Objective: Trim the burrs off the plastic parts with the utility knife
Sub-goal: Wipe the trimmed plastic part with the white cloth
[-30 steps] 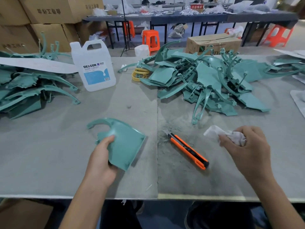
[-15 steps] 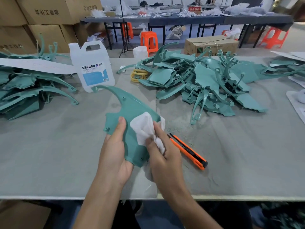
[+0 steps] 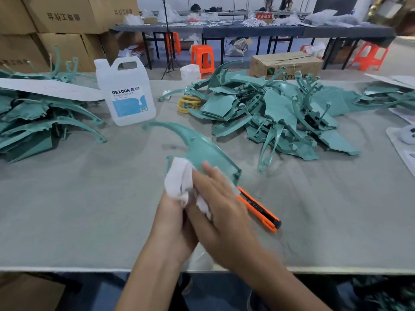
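While the left hand [image 3: 173, 223] grips the smooth, hook-shaped teal part [image 3: 202, 149] above the gritty table [image 3: 67, 209], the right hand [image 3: 222, 209] presses a crumpled white cloth [image 3: 178, 178] onto it with nearly straight fingers. An orange knife [image 3: 260, 209] lies just beside them. What fills the translucent jug [image 3: 125, 93] is unclear.
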`<state>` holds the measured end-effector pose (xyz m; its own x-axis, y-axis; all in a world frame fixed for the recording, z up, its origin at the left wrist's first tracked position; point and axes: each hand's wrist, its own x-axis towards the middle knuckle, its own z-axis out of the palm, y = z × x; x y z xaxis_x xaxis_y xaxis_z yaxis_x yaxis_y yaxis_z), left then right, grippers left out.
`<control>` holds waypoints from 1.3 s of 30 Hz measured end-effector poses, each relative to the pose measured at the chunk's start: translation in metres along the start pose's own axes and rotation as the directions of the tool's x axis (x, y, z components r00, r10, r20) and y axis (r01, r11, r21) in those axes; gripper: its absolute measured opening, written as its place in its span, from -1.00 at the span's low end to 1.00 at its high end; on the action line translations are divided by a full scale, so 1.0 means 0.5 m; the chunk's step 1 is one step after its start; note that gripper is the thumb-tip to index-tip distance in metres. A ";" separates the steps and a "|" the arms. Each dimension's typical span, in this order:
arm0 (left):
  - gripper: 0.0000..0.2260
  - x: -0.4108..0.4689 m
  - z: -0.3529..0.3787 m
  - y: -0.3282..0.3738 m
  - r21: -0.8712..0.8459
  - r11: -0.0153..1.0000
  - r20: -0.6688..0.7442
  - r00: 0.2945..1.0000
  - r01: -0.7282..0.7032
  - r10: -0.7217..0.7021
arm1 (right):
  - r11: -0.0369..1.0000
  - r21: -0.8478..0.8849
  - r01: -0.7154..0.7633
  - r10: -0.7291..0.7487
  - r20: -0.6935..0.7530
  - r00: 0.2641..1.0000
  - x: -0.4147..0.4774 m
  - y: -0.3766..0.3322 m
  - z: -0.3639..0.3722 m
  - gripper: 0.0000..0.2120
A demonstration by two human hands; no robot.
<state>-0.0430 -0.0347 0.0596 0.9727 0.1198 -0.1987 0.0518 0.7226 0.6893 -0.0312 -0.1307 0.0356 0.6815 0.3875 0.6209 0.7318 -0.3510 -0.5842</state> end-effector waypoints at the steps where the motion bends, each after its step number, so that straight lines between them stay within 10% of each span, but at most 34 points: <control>1: -0.57 -0.007 0.002 -0.003 0.017 1.000 0.018 1.000 -0.004 0.004 | 0.998 -0.007 -0.068 0.068 -0.012 0.998 0.021 0.006 -0.007 -0.55; 6: -0.57 -0.046 -0.014 -0.015 0.180 0.978 0.017 0.995 -0.104 0.102 | 0.894 -0.094 -0.438 0.427 -0.113 0.897 0.120 0.089 -0.082 -0.53; 9: -0.61 -0.030 -0.017 -0.010 0.309 0.931 -0.102 0.966 -0.197 0.239 | 0.955 -0.025 -0.296 0.285 -0.204 0.937 0.093 0.057 -0.082 -0.55; 13: -0.78 -0.018 -0.007 -0.017 0.377 0.902 -0.059 0.966 -0.210 0.250 | 1.000 0.025 -0.013 0.011 0.084 0.996 0.011 0.014 -0.021 -0.55; 17: -0.66 -0.042 -0.024 -0.030 0.411 0.864 0.060 0.954 -0.291 0.293 | 0.930 -0.102 -0.353 0.350 -0.052 0.935 0.057 0.083 -0.039 -0.55; 20: -0.74 -0.039 -0.038 -0.004 0.533 0.751 0.068 0.905 -0.390 0.421 | 0.823 0.191 -0.535 0.556 -0.074 0.828 0.088 0.114 -0.078 -0.65; 23: -0.68 -0.022 -0.045 0.027 0.782 0.504 -0.012 0.801 -0.366 0.599 | 0.528 0.671 -0.520 0.537 0.210 0.817 0.082 0.089 -0.100 -0.72; 27: -0.62 -0.006 -0.066 0.031 0.938 0.211 0.058 0.725 -0.274 0.686 | 0.829 0.429 -0.359 0.400 -0.006 0.917 0.068 0.070 -0.099 -0.71; 31: -0.86 0.009 -0.069 0.005 0.916 0.294 0.080 0.843 -0.272 0.531 | 0.898 0.369 -0.240 0.294 -0.094 0.951 0.031 0.029 -0.047 -0.57; 34: -0.87 -0.008 -0.046 -0.009 0.863 0.367 0.192 0.896 -0.348 0.400 | 0.999 -0.052 0.006 -0.009 -0.067 0.998 0.010 0.028 0.002 -0.56; 36: -0.87 -0.018 -0.050 0.009 0.780 0.445 0.189 0.844 -0.439 0.503 | 0.975 -0.137 -0.173 0.148 -0.177 0.973 0.039 0.058 -0.020 -0.56; 39: -0.76 -0.017 -0.077 0.034 0.717 0.564 0.117 0.868 -0.410 0.482 | 0.852 0.221 -0.474 0.509 -0.142 0.849 0.064 0.095 -0.064 -0.65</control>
<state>-0.0591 0.0028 0.0464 0.8959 0.3726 0.2419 -0.2077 -0.1300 0.9695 0.0258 -0.1620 0.0445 0.9523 0.0291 0.3036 0.2985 -0.2944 -0.9079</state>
